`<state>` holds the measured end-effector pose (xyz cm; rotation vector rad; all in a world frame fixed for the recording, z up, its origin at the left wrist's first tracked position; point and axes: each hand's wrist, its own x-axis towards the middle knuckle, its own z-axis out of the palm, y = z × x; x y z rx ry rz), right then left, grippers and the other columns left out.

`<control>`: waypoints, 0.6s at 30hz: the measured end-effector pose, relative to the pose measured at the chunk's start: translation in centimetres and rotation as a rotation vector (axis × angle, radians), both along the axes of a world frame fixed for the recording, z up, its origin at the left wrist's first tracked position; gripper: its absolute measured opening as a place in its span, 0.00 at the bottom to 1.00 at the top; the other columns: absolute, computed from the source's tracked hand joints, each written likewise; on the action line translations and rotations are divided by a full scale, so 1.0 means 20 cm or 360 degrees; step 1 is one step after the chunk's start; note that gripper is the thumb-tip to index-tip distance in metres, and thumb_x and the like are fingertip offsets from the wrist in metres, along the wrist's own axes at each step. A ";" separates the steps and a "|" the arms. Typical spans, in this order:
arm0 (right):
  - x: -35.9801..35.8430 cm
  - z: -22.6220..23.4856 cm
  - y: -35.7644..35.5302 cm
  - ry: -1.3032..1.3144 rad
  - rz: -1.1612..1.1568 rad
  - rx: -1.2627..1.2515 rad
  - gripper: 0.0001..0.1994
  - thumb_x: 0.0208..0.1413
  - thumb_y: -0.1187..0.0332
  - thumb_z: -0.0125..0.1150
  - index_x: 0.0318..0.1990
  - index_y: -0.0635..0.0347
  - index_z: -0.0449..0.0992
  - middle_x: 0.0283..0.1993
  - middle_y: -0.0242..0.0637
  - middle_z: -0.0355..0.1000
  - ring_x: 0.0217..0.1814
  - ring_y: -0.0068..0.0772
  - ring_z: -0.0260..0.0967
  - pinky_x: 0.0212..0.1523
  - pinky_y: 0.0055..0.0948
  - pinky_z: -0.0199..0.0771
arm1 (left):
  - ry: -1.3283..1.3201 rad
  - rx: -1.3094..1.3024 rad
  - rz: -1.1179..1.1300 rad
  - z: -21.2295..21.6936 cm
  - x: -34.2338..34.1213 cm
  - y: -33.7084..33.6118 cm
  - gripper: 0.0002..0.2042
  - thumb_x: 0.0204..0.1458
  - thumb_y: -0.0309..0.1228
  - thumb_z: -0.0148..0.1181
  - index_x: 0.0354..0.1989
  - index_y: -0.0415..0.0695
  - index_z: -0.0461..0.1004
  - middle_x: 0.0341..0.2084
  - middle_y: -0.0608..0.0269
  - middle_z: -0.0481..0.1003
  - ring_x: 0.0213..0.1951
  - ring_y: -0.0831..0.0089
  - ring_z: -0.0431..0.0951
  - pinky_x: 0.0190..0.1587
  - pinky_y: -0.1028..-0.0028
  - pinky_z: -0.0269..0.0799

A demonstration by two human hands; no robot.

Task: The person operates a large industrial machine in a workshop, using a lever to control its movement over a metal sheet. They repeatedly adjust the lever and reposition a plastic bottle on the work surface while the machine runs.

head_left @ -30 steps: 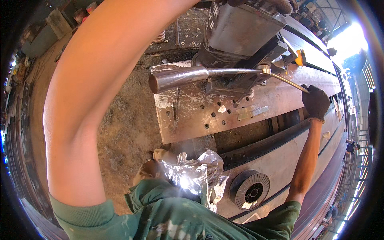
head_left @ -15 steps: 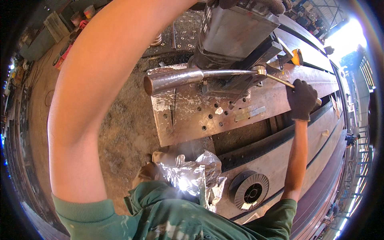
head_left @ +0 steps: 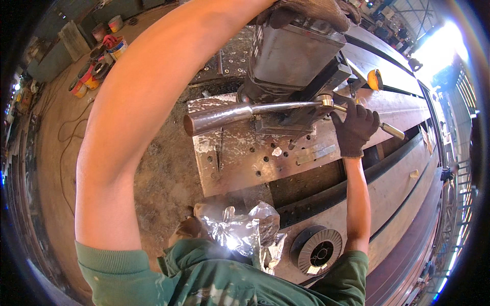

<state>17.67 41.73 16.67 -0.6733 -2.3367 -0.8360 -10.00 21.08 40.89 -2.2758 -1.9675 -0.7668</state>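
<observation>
Big steel beam [head_left: 388,194] runs across the floor w/ a drilled steel plate [head_left: 255,163] on top. On the plate sits a grey drill machine [head_left: 296,56], likely a mag drill. Left hand [head_left: 306,13], gloved, rests on top of the machine, fingers curled over its upper edge. Right hand [head_left: 354,127], gloved, has fingers closed round the feed handle [head_left: 357,115] near its hub; a long lever w/ thick tube grip [head_left: 219,116] sticks out toward the person's left.

Risks, as I judge them: the long lever could swing & hit the left forearm if the handle is turned fast; a glove could snag near the spindle; the machine could shift if the base hold is weak.

Around: wire spool [head_left: 317,250] on the beam, crumpled foil wrap [head_left: 240,232] just beside it, paint cans [head_left: 107,46] well apart on the floor. The left arm blocks much of the view.
</observation>
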 end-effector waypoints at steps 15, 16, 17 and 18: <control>-0.08 -0.09 -0.01 0.0139 0.0114 0.0110 0.34 0.38 0.46 0.81 0.54 0.45 0.79 0.43 0.31 0.76 0.53 0.39 0.72 0.66 0.55 0.61 | -0.0001 0.0024 0.0012 -0.02 -0.02 0.02 0.34 0.47 0.52 0.64 0.63 0.50 0.79 0.61 0.51 0.78 0.60 0.58 0.79 0.64 0.67 0.73; -0.07 -0.11 0.01 0.0162 0.0117 0.0161 0.33 0.38 0.46 0.81 0.54 0.45 0.79 0.43 0.31 0.76 0.53 0.39 0.72 0.66 0.55 0.61 | 0.0028 -0.0046 0.0052 0.00 -0.02 0.01 0.33 0.47 0.52 0.64 0.63 0.50 0.80 0.60 0.51 0.79 0.59 0.58 0.80 0.64 0.67 0.73; -0.06 -0.14 0.04 0.0185 0.0117 0.0213 0.33 0.39 0.46 0.81 0.54 0.45 0.79 0.42 0.30 0.75 0.52 0.39 0.72 0.66 0.55 0.61 | 0.0058 -0.0115 0.0089 0.03 -0.01 0.01 0.33 0.47 0.52 0.64 0.62 0.51 0.80 0.59 0.50 0.79 0.58 0.57 0.80 0.63 0.67 0.74; -0.08 -0.13 0.03 0.0210 0.0125 0.0262 0.32 0.39 0.46 0.81 0.53 0.44 0.79 0.42 0.30 0.75 0.52 0.38 0.72 0.66 0.55 0.61 | 0.0089 -0.0186 0.0134 0.04 0.00 0.01 0.33 0.46 0.51 0.64 0.62 0.51 0.80 0.58 0.49 0.80 0.58 0.57 0.81 0.63 0.67 0.74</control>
